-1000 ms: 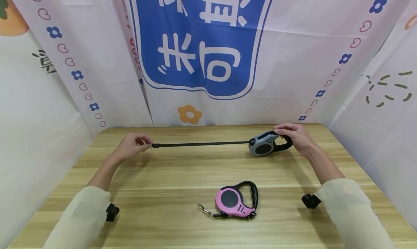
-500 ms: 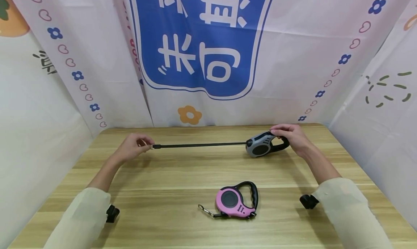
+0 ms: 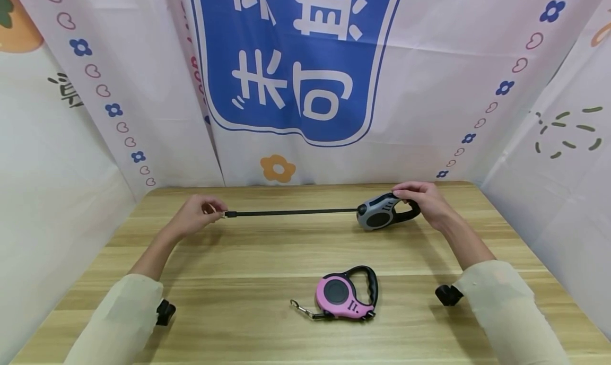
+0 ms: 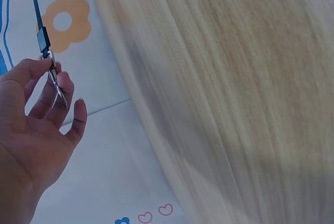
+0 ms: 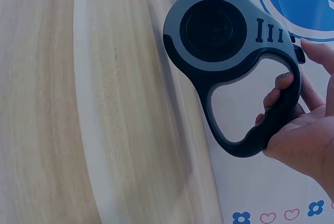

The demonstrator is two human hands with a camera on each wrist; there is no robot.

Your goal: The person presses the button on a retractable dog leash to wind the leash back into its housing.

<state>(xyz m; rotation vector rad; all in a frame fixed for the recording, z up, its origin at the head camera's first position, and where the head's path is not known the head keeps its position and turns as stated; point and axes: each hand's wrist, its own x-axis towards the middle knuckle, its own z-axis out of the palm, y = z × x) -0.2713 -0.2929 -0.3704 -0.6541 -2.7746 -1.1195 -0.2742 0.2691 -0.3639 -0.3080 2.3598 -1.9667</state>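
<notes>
A grey and black retractable dog leash is held up near the back of the table by my right hand. In the right wrist view the fingers curl round its black handle, and the thumb lies by the buttons. Its black strap runs taut to the left. At the strap's far end my left hand pinches the metal clip between thumb and fingers. A pink and black retractable leash lies on the table nearer the front, its metal clip pointing left. Neither hand touches it.
The wooden table ends at the back against a white printed cloth. Similar cloth hangs at both sides. A black wrist device sits on the left sleeve, another on the right sleeve.
My right hand has moved a little to the left with the grey leash, so the stretch of strap is shorter. The left hand has hardly moved. The pink leash lies where it was.
</notes>
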